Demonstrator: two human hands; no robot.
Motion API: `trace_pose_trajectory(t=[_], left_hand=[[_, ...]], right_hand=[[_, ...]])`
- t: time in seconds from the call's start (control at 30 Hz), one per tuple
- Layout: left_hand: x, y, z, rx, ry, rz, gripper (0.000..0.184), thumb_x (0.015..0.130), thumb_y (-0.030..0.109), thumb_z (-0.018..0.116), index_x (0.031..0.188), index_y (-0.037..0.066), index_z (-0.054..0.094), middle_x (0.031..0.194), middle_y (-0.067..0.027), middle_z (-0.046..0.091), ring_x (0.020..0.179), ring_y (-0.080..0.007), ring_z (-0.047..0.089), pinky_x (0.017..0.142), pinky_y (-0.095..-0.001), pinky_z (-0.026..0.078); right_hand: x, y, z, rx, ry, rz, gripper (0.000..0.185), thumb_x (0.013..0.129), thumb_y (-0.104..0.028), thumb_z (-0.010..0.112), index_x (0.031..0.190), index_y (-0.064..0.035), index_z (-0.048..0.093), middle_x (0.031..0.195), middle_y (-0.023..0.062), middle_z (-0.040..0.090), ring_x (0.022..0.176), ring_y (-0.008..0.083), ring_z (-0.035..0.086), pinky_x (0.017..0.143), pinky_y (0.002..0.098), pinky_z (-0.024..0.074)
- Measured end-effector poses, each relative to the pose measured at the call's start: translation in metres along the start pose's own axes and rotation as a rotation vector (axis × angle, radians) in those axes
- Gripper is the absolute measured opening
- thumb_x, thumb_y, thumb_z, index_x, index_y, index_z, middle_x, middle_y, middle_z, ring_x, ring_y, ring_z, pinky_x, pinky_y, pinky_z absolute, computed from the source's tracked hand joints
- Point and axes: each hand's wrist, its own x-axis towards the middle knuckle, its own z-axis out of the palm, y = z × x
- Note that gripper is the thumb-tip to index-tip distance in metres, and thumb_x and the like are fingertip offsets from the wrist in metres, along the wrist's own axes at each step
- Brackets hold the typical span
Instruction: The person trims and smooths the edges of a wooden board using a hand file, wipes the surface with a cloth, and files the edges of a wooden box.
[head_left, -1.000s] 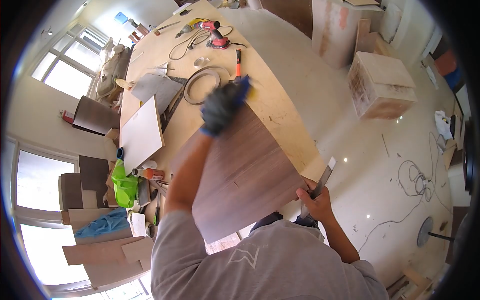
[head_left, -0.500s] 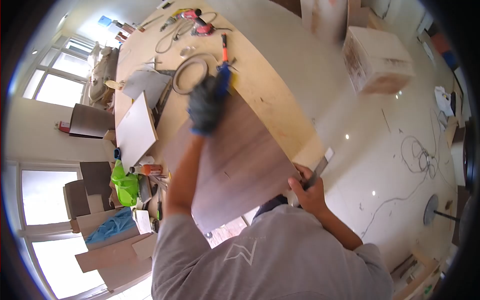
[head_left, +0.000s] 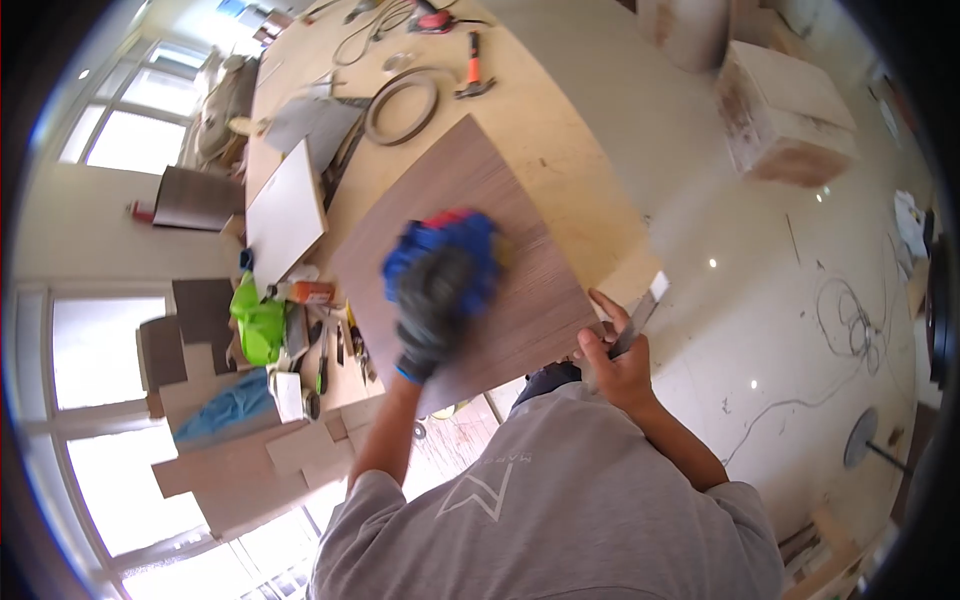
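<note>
In the head view, the board (head_left: 500, 270) lies on the near end of the pale wooden bench (head_left: 560, 170), its near corner reaching past the edge. It is flat and four-sided, with straight edges and a brown-grey wood-grain face streaked by fine parallel lines, and a soft sheen over the lower part.

The left hand (head_left: 435, 305), in a dark grey glove with a blue cuff, is over a bunched blue cloth (head_left: 480, 255) with touches of red and yellow, on the board's face (both are blurred, so I cannot tell how far its grip is closed). The bare right hand (head_left: 622, 372) is at the board's right corner, its grip closed around a flat metal strip (head_left: 640, 320) with a bright, pale end.

Farther up the bench are a smooth grey-brown ring (head_left: 432, 105) and a hammer (head_left: 474, 65) with an orange and black handle. To the left are a white panel (head_left: 285, 215), a crumpled bright green bag (head_left: 260, 325) and an orange bottle (head_left: 312, 292). The grey shirt (head_left: 580, 500) bears a white angular logo beneath small upside-down lettering, too faint to read surely.
</note>
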Motion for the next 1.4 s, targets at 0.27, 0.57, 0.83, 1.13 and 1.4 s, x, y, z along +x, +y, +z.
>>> trace_pose_trajectory(t=[0.27, 0.57, 0.83, 1.13, 1.4], left_hand=[[-0.001, 0.036, 0.003, 0.133, 0.234, -0.208, 0.046, 0.079, 0.014, 0.073, 0.124, 0.018, 0.068, 0.114, -0.0121, 0.068, 0.103, -0.0353, 0.063, 0.089, -0.0503, 0.049], [0.068, -0.001, 0.036, 0.009, 0.194, -0.167, 0.052, 0.075, 0.008, 0.072, 0.126, 0.015, 0.066, 0.118, -0.0148, 0.066, 0.112, -0.0360, 0.059, 0.099, -0.0468, 0.044], [0.083, -0.078, 0.048, 0.227, 0.207, -0.514, 0.036, 0.090, 0.024, 0.064, 0.123, 0.011, 0.069, 0.106, -0.0184, 0.070, 0.099, -0.0371, 0.067, 0.087, -0.0476, 0.051], [0.160, -0.061, 0.075, 0.192, 0.105, -0.596, 0.037, 0.094, 0.027, 0.056, 0.125, 0.009, 0.067, 0.109, -0.0175, 0.072, 0.102, -0.0346, 0.069, 0.086, -0.0434, 0.053], [0.158, -0.065, 0.076, 0.208, 0.013, -0.612, 0.039, 0.097, 0.030, 0.051, 0.129, 0.014, 0.066, 0.113, -0.0153, 0.072, 0.103, -0.0316, 0.069, 0.089, -0.0400, 0.051]], right_hand=[[0.003, -0.003, 0.002, 0.020, 0.010, -0.060, 0.055, 0.096, -0.013, 0.064, 0.144, 0.0049, 0.044, 0.077, 0.0016, 0.062, 0.068, 0.0055, 0.059, 0.062, 0.0209, 0.0460], [0.005, 0.003, -0.002, 0.065, -0.044, -0.090, 0.054, 0.095, -0.014, 0.066, 0.143, 0.0007, 0.047, 0.078, 0.0004, 0.062, 0.062, 0.0043, 0.051, 0.057, 0.0233, 0.0418], [0.003, 0.012, -0.038, -0.010, -0.223, -0.001, 0.067, 0.098, -0.030, 0.064, 0.152, -0.0037, 0.035, 0.075, 0.0085, 0.061, 0.071, 0.0159, 0.060, 0.068, 0.0321, 0.0475], [0.018, 0.052, -0.079, -0.187, -0.229, -0.185, 0.044, 0.106, -0.031, 0.046, 0.144, -0.0113, 0.053, 0.072, 0.0110, 0.055, 0.066, 0.0260, 0.054, 0.067, 0.0395, 0.0457], [0.000, 0.062, -0.093, -0.244, -0.365, -0.353, 0.059, 0.087, -0.010, 0.073, 0.142, -0.0234, 0.057, 0.071, 0.0058, 0.052, 0.057, 0.0204, 0.050, 0.053, 0.0342, 0.0426]])
